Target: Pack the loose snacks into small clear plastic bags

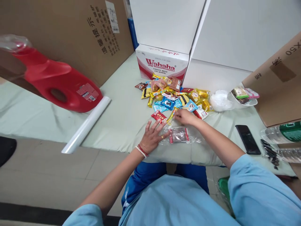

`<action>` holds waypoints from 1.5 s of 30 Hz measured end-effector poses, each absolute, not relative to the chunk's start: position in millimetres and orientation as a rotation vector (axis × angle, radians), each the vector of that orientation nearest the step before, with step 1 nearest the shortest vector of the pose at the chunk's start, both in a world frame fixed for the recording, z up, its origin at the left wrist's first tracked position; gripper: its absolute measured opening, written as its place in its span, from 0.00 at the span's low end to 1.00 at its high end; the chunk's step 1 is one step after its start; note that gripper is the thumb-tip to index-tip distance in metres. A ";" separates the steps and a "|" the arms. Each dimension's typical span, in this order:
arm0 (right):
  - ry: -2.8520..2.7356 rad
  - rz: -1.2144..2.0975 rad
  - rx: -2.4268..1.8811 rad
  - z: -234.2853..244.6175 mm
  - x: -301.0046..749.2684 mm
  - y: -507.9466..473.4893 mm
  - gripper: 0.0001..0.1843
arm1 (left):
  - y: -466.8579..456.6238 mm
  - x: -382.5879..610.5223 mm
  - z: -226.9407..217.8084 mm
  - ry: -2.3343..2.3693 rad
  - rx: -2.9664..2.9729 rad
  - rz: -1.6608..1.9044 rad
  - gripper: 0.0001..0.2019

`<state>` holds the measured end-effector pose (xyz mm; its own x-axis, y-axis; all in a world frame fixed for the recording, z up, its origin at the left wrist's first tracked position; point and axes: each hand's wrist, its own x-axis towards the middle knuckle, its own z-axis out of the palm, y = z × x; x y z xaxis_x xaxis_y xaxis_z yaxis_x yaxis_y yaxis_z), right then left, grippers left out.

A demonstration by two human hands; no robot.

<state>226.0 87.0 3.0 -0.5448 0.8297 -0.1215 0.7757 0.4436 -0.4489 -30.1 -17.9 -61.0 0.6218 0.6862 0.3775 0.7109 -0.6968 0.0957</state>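
My left hand [153,135] lies with fingers spread at the left side of a clear plastic bag [191,135]. A dark snack pack with red ends [179,135] is in or under that bag. Just beyond my left fingertips lies a red snack packet [159,116]. My right hand [185,117] is closed on the upper part of a yellow snack packet [171,116], its fingertips partly hidden. Behind it spreads a pile of small wrapped snacks, with a blue packet [167,103] and a light-blue packet [190,106] near my right hand.
A Wahaha carton [162,64] stands behind the pile. Right of it are a white plastic bag [220,100], a white bowl [244,102] with packets, a phone [248,139] and a bottle [282,133]. On the left are a red jug [61,81] and a white roll [87,125].
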 end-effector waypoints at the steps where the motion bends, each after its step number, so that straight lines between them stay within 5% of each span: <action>1: -2.541 0.707 -1.479 3.0 226.6 88.7 0.13 | -16.0 -29.3 -59.7 -1.230 -2.772 -0.615 0.27; 9: -2.382 0.892 -1.465 2.1 231.8 78.1 0.19 | 4.5 -13.9 -41.9 -1.796 -2.783 -0.799 0.17; 18: -2.577 0.610 -1.166 10.3 232.1 39.1 0.21 | 22.1 6.6 -46.5 -2.074 -2.633 -0.885 0.38; 29: -2.944 0.223 -1.132 -1.7 234.4 -32.0 0.24 | 12.4 -32.1 -48.0 -1.967 -2.858 -1.280 0.07; 32: -2.892 0.198 -1.132 -7.1 234.5 -33.8 0.24 | 5.6 -37.6 -41.1 -2.125 -2.945 -1.433 0.13; 38: -2.688 0.338 -1.100 -18.7 244.5 -45.9 0.24 | -15.1 -21.1 -19.9 -2.406 -2.663 -0.788 0.09; 45: -2.435 0.460 -1.047 -33.0 252.9 -66.5 0.26 | -27.2 27.8 -5.1 -2.698 -2.819 -1.858 0.10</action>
